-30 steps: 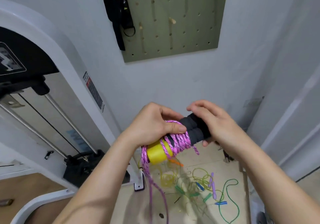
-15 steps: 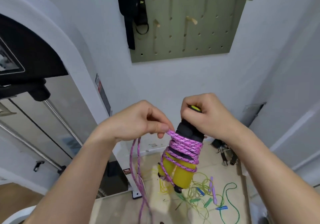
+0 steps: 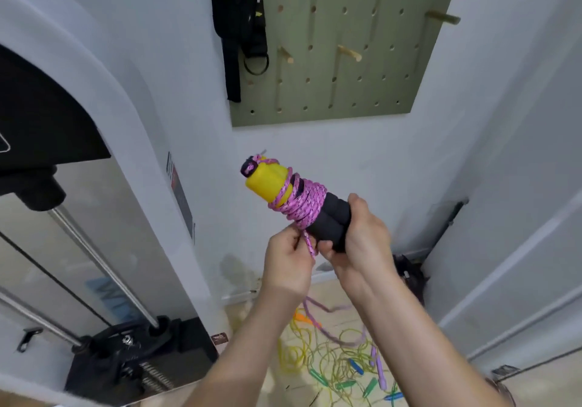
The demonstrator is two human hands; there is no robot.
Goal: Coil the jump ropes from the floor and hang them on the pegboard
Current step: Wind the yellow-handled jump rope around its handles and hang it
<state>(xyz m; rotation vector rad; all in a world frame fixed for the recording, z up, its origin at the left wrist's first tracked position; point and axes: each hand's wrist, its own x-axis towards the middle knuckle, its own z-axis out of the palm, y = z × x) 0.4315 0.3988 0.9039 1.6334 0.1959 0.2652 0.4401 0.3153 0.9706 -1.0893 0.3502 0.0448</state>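
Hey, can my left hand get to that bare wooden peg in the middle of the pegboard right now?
Probably not yet. The peg is bare and nothing blocks the way, but the left hand is pinching the pink rope at the handles, so its grip is taken.

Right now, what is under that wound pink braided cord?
Yellow plastic handle tops and black foam grips show either side of the pink braided cord. The handles' middle beneath the coils is covered; the right hand hides the grip ends.
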